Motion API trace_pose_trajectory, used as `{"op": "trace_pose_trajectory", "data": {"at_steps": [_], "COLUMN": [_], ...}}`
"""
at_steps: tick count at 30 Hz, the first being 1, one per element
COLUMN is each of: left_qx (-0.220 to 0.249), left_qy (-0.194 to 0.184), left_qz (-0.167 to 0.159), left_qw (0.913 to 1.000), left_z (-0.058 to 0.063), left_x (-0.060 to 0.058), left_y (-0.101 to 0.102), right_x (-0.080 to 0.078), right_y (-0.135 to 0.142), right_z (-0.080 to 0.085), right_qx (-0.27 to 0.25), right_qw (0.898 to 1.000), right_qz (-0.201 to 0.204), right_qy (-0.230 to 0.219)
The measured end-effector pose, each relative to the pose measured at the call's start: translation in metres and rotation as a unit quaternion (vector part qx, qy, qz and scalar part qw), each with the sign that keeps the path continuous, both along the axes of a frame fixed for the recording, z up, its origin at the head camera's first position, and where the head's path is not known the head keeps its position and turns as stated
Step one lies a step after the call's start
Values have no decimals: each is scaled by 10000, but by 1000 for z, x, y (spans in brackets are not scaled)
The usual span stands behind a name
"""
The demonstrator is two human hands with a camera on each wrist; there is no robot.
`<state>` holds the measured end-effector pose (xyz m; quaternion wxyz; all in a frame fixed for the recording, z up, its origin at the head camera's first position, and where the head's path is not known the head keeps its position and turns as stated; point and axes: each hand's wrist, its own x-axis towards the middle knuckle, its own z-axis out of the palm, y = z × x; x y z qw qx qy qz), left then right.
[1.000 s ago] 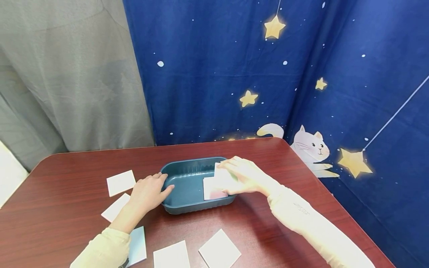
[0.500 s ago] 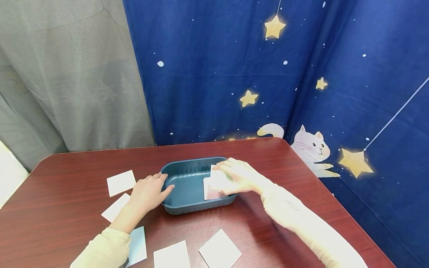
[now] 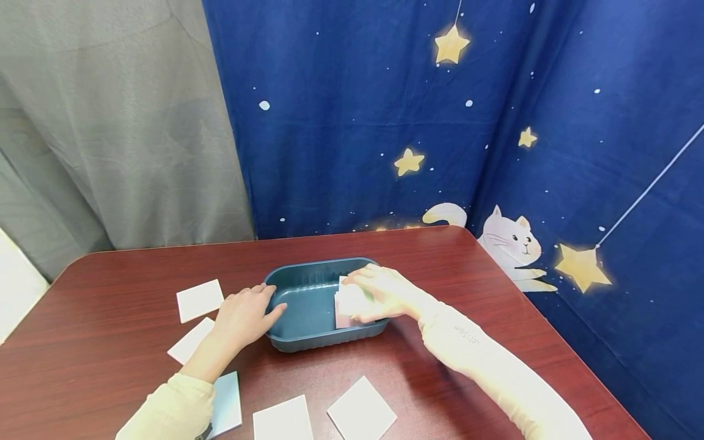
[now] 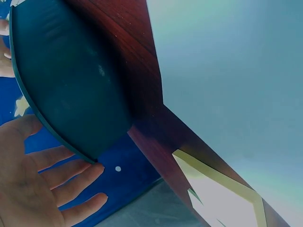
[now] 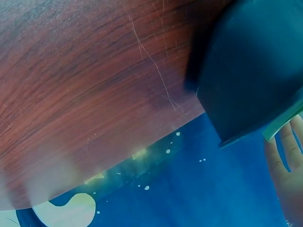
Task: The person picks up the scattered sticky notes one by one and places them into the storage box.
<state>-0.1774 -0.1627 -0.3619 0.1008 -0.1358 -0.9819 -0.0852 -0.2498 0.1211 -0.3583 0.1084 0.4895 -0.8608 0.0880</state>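
My left hand rests over the left end of a dark teal plastic basin. Its fingers lie fairly straight along the rim, as the left wrist view also shows. At the other end, my right hand reaches into the basin, fingers and thumb gripping a pale square sticky note pad. A green edge of that pad shows beside my fingertips in the right wrist view. Partly under it, a pinkish pad lies in the basin's right end, mostly covered.
Two pale pads lie left of the basin, the farther one behind the nearer. A light blue pad sits by my left sleeve. Closer to me are a white pad and a turned one. Curtains hang behind the table.
My right hand has moved a little left and lower with the pad, which covers more of the pinkish one. My left hand has stayed on the basin's rim.
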Motion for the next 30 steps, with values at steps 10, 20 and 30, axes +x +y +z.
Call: {"op": "trace_pose_trajectory", "data": {"at_steps": [10, 20, 30], "left_qx": [18, 40, 21], "left_qy": [78, 12, 42], "left_qz": [-33, -15, -28], "left_qw": [10000, 10000, 10000], "left_z": [0, 0, 0], "left_x": [0, 1, 1], "left_y": [0, 1, 1], "right_x": [-5, -10, -12], "right_y": [-8, -9, -9], "right_z": [-9, -20, -28], "right_qx": [117, 204, 297], "right_qw": [9999, 9997, 9994], "right_qz": [18, -81, -103], "right_qy": [-96, -48, -164]}}
